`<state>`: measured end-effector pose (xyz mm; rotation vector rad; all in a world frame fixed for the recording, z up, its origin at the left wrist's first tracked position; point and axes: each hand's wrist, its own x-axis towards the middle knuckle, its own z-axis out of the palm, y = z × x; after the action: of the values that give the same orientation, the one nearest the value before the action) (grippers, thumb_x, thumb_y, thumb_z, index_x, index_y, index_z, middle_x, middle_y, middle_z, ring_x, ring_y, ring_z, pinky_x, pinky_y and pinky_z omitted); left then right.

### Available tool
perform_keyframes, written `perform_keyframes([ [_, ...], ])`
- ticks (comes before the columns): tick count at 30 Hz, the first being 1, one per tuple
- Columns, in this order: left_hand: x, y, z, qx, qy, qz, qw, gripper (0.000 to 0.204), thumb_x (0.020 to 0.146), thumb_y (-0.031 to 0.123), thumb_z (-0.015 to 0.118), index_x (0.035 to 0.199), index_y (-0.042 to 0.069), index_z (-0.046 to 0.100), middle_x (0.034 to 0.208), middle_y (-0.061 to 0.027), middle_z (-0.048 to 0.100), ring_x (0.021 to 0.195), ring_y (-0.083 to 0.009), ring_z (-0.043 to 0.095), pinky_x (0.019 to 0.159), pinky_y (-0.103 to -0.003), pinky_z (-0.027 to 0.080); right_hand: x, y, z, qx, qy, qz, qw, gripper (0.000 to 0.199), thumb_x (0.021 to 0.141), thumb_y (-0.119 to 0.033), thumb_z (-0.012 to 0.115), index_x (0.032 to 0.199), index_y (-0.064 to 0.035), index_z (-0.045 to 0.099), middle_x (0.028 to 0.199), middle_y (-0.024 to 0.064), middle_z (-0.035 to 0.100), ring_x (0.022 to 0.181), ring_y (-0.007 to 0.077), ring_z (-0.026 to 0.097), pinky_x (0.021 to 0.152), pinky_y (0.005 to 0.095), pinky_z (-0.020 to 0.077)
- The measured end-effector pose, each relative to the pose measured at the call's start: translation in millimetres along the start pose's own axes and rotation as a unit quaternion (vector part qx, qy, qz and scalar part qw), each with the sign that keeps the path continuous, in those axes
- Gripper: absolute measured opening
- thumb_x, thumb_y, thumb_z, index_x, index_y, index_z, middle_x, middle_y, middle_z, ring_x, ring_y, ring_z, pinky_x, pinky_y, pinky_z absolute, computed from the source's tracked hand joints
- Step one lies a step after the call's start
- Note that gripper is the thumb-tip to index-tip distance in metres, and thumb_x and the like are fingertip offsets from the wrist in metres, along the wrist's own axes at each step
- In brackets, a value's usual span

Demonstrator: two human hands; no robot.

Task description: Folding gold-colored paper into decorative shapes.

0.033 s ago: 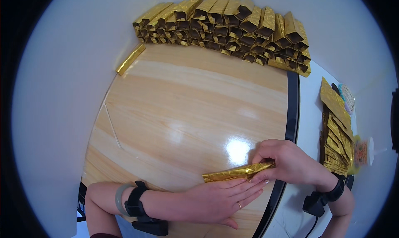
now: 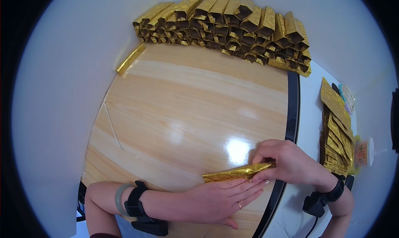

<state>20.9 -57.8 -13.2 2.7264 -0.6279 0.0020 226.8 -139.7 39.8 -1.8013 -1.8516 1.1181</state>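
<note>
A flattened, folded piece of gold foil paper (image 2: 235, 172) lies near the front right of the wooden tabletop. My right hand (image 2: 284, 161) pinches its right end between thumb and fingers. Along its near side my left hand (image 2: 226, 196) rests with fingers stretched out towards the right, their tips close to my right thumb. A ring is on one left finger. The inside of the foil at the pinched end is mostly hidden by my right fingers.
Several open-ended gold foil paper tubes (image 2: 232, 30) are stacked along the back. A single gold strip (image 2: 131, 59) leans at the far left edge. On the white surface at right are a pile of gold sheets (image 2: 336, 134), a small cup (image 2: 364, 151) and a woven round item (image 2: 346, 98).
</note>
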Motion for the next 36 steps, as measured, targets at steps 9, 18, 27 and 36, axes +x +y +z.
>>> perform_keyframes([
  [9, 2, 1, -2, 0.016, -0.009, -0.003, 1.000, 0.087, 0.087, 0.061, 0.041, 0.140, -0.007, 0.033, 0.148, -0.0163, 0.033, 0.138, -0.0231, 0.029, 0.115, -0.036, 0.017, 0, 3, 4, 0.037, 0.049, 0.008, 0.998, 0.019, 0.073, -0.016, 0.075, 0.081, -0.0026, 0.063, 0.075, 0.0085, 0.060, 0.071, 0.0265, 0.059, 0.063, 0.0344, 0.0465],
  [18, 3, 3, -5, 0.027, -0.014, -0.009, 0.999, 0.087, 0.084, 0.062, 0.044, 0.140, -0.004, 0.034, 0.148, -0.0145, 0.034, 0.139, -0.0218, 0.028, 0.114, -0.036, 0.016, 4, 6, 10, 0.095, 0.097, 0.012, 0.991, 0.010, 0.079, -0.012, 0.073, 0.079, -0.0021, 0.070, 0.071, 0.0072, 0.063, 0.065, 0.0195, 0.059, 0.057, 0.0300, 0.0449],
  [27, 2, 3, -5, 0.040, -0.010, -0.019, 0.999, 0.088, 0.082, 0.063, 0.046, 0.141, -0.002, 0.035, 0.148, -0.0137, 0.035, 0.139, -0.0220, 0.028, 0.114, -0.036, 0.015, -31, 14, 2, -0.107, 0.257, -0.079, 0.957, 0.038, 0.087, -0.022, 0.064, 0.120, -0.0054, 0.058, 0.111, 0.0131, 0.063, 0.096, 0.0272, 0.063, 0.080, 0.0356, 0.0503],
  [36, 5, 3, -15, 0.057, -0.028, -0.011, 0.998, 0.089, 0.080, 0.065, 0.050, 0.139, -0.001, 0.038, 0.147, -0.0128, 0.036, 0.138, -0.0230, 0.029, 0.101, -0.054, 0.034, -55, 10, 23, -0.379, 0.054, -0.070, 0.921, 0.088, 0.075, -0.065, 0.052, 0.136, -0.0021, 0.043, 0.142, 0.0081, 0.044, 0.134, 0.0220, 0.039, 0.111, 0.0441, 0.0259],
])
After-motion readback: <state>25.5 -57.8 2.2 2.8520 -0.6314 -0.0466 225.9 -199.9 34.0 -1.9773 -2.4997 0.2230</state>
